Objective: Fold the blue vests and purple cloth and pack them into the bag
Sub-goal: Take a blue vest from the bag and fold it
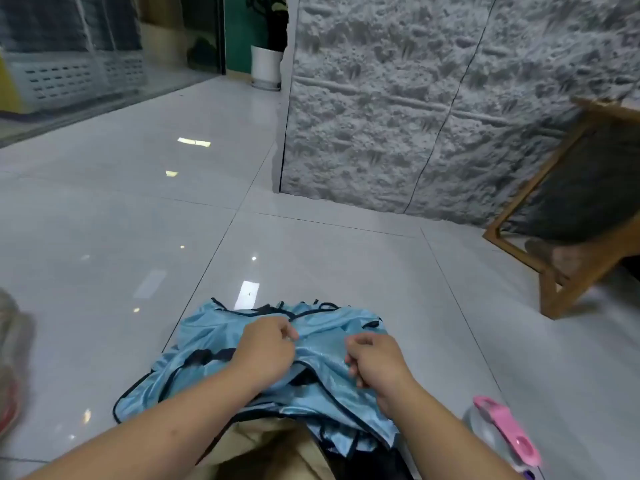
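**Both hands bunched in the blue vests, low in the frame**

Down at the lower centre of the frame, the left hand (266, 344) has its fingers curled in, pinching a fold of shiny light-blue cloth near its top edge. Just to the right of it, the right hand (375, 362) is curled the same way, its knuckles up and its fingertips tucked into the fabric, gripping it. The two hands sit close together but apart, with a strip of cloth between them.

What they hold is the pile of blue vests (214, 344), trimmed with dark edging, lying crumpled on the pale glossy floor tiles (311, 251) and spilling toward the bottom edge over a tan surface (270, 448) there. How many vests are in the heap cannot be told.

At the lower right, a clear container with a pink lid (505, 431) stands just beside the right forearm. Farther up the right edge is a wooden frame (554, 289) with dark fabric. A grey textured wall panel (415, 98) fills the upper right, and a white plant pot (266, 67) stands on the floor at the upper centre. A blurred reddish object (8, 375) shows at the left edge.
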